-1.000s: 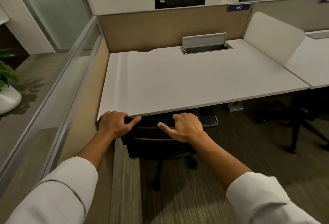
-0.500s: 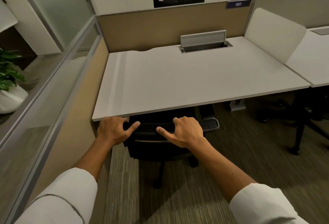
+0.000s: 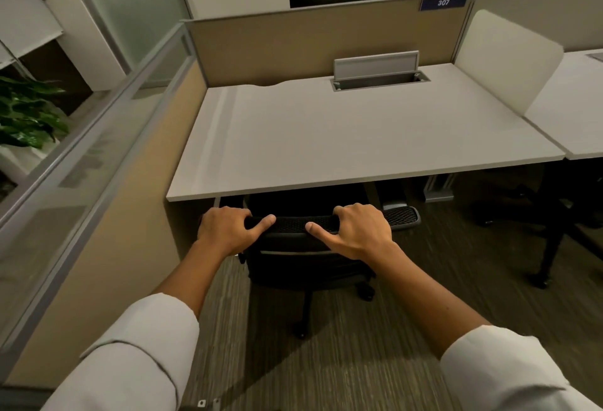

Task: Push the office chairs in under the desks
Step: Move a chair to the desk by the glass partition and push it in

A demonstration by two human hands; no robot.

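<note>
Left hand (image 3: pixel 225 229) and right hand (image 3: pixel 360 231) both grip the black chair (image 3: pixel 303 260) backrest, just before the worktop (image 3: pixel 326 136) edge; a partition (image 3: pixel 107 214) flanks the left.

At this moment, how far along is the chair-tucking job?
Nearly done here: the black chair has its seat under the white desk, with only the backrest showing at the desk's front edge. In hand: the left hand and right hand both grip the backrest top. Left: a second chair on the right, mostly cut off; how far it is tucked is unclear.
</note>
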